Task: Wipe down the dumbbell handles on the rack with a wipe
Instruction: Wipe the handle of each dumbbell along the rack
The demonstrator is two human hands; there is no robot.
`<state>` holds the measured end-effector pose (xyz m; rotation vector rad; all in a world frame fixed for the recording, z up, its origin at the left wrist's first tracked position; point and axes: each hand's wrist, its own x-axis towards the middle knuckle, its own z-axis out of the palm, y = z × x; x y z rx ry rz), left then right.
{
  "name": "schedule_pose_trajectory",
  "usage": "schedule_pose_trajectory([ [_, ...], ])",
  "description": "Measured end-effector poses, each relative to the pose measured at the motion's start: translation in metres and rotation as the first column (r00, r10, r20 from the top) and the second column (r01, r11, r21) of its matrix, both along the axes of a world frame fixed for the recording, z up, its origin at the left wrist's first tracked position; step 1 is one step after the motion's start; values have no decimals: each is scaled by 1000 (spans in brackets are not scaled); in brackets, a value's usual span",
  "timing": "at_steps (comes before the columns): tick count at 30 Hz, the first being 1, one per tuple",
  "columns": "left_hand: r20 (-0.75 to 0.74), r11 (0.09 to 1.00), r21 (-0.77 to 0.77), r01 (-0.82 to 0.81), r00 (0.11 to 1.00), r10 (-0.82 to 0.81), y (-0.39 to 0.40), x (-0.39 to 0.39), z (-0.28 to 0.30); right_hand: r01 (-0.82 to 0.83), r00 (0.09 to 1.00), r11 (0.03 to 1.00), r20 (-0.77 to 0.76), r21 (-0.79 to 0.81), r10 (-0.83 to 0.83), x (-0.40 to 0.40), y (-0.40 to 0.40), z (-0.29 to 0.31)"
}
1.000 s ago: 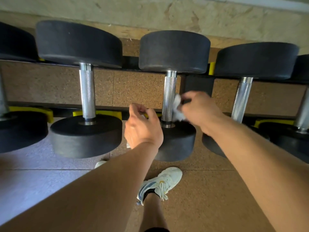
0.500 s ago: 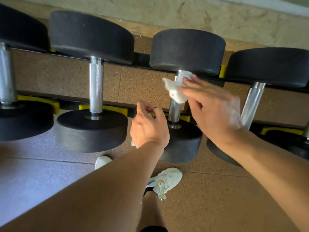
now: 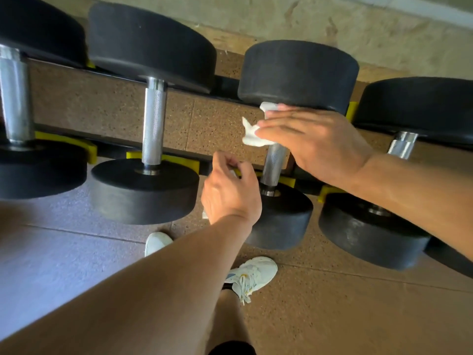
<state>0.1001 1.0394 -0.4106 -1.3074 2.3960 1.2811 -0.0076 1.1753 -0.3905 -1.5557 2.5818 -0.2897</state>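
Black dumbbells with knurled chrome handles lie across a black rack (image 3: 226, 85) with yellow cradles. My right hand (image 3: 314, 142) presses a crumpled white wipe (image 3: 252, 135) around the upper end of the middle dumbbell's handle (image 3: 273, 163), just under its far head (image 3: 299, 73). Its fingers lie nearly flat over the wipe. My left hand (image 3: 230, 196) hovers curled beside the lower end of that handle; small white bits peek out above and below its fist. The neighbouring handle on the left (image 3: 153, 124) and the one on the right (image 3: 401, 147) are bare.
Another dumbbell handle (image 3: 15, 96) shows at the far left. A rough wall (image 3: 332, 24) runs right behind the rack. Below are a brown speckled rubber floor (image 3: 332, 316) and my white shoes (image 3: 252, 275), close to the near dumbbell heads.
My right hand has slid the wipe up the middle handle from its lower end to just under the far head. My left hand has stayed curled beside the handle.
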Motion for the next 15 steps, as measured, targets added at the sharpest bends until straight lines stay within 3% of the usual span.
schedule_pose_trajectory([
  [4,-1,1000,-13,0,1000,0,1,0,1,-50,998,978,46,201,41,2,-3,-18],
  [10,3,1000,-20,7,1000,-7,1,0,0,3,1000,982,-18,187,0,-5,-7,-15],
  [13,5,1000,-30,9,1000,-9,0,0,-2,-24,998,982,68,190,11,3,-12,-8],
  [15,10,1000,-24,6,1000,-6,0,1,-2,-145,977,969,182,200,108,26,-9,-12],
])
